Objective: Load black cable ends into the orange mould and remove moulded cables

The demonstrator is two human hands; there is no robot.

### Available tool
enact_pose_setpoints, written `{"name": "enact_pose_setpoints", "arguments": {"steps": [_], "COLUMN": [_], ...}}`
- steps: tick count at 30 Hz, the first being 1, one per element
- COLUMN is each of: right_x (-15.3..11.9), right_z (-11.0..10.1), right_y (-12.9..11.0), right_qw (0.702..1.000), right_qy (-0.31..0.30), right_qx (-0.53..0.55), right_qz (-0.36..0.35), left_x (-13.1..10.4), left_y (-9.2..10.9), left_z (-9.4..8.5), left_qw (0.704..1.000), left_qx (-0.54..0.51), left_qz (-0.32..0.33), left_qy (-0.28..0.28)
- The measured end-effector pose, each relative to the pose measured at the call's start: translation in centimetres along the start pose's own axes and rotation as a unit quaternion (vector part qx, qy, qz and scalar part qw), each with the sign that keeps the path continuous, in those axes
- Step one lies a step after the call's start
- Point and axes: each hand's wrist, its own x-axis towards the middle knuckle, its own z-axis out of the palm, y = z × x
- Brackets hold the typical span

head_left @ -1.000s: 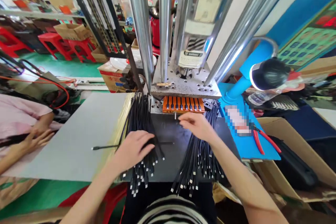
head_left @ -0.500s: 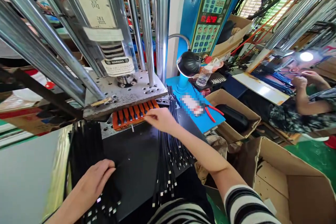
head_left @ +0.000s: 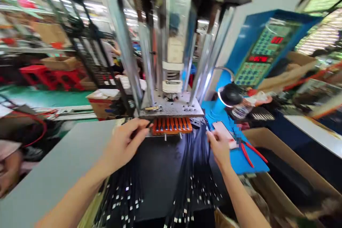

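Note:
An orange mold [head_left: 172,131] holding several black cable ends lies under the metal press plate [head_left: 171,104]. My left hand [head_left: 125,144] is at the mold's left end, thumb and fingers pinched on a black cable end [head_left: 150,124]. To the right of the mold, my right hand [head_left: 219,145] has its fingers pressed together beside the right cable bundle [head_left: 196,164]; what they hold, if anything, is too small to tell. Another bundle of black cables [head_left: 125,188] with pale tips hangs below my left hand. Between the bundles is a black work surface [head_left: 159,171].
A blue shelf [head_left: 247,162] at the right carries a phone [head_left: 224,133], red-handled pliers [head_left: 252,153] and a black lamp [head_left: 230,94]. A cardboard box [head_left: 288,185] stands beyond it. Metal columns [head_left: 145,53] rise behind the mold. A person's arm [head_left: 9,171] shows at far left.
The view has turned left and up. My left hand has risen to the mold's left end and closed on a cable end. My right hand has left the mold for the right cable bundle.

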Motion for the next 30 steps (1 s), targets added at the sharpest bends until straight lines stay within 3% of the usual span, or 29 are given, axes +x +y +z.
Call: {"name": "enact_pose_setpoints", "arguments": {"steps": [2, 6, 9, 13, 17, 21, 24, 27, 30], "right_x": [-1.8, -5.2, -6.1, -5.6, -5.5, -5.5, -5.5, -5.6, -6.0], "right_z": [-0.5, 0.3, 2.6, 5.0, 5.9, 6.1, 6.1, 6.1, 6.6], "right_y": [-2.7, -7.1, -8.6, -8.9, -8.8, -8.8, -8.9, -8.7, -7.5], "right_qw": [0.992, 0.953, 0.921, 0.915, 0.917, 0.930, 0.931, 0.925, 0.902], "right_qy": [-0.024, -0.221, -0.294, -0.302, -0.294, -0.263, -0.262, -0.283, -0.353], "right_qx": [0.125, 0.191, 0.214, 0.214, 0.212, 0.180, 0.149, 0.120, 0.078], "right_qz": [-0.015, -0.084, -0.139, -0.163, -0.165, -0.181, -0.207, -0.223, -0.237], "left_x": [1.0, 2.4, 2.7, 2.9, 2.9, 2.8, 2.6, 2.4, 2.3], "left_y": [1.4, 3.3, 4.2, 4.4, 4.1, 3.6, 3.2, 2.8, 1.4], "left_z": [-0.2, -0.2, 0.0, 0.2, 0.5, 0.6, 0.7, 1.2, 2.0], "left_qw": [0.999, 0.996, 0.984, 0.966, 0.948, 0.923, 0.914, 0.906, 0.900], "left_qx": [-0.024, -0.084, -0.175, -0.245, -0.315, -0.381, -0.403, -0.419, -0.434], "left_qz": [-0.014, -0.002, 0.028, 0.041, -0.009, -0.048, -0.048, -0.038, -0.043], "left_qy": [0.016, 0.036, -0.024, -0.067, -0.053, -0.003, -0.019, -0.044, -0.006]}}
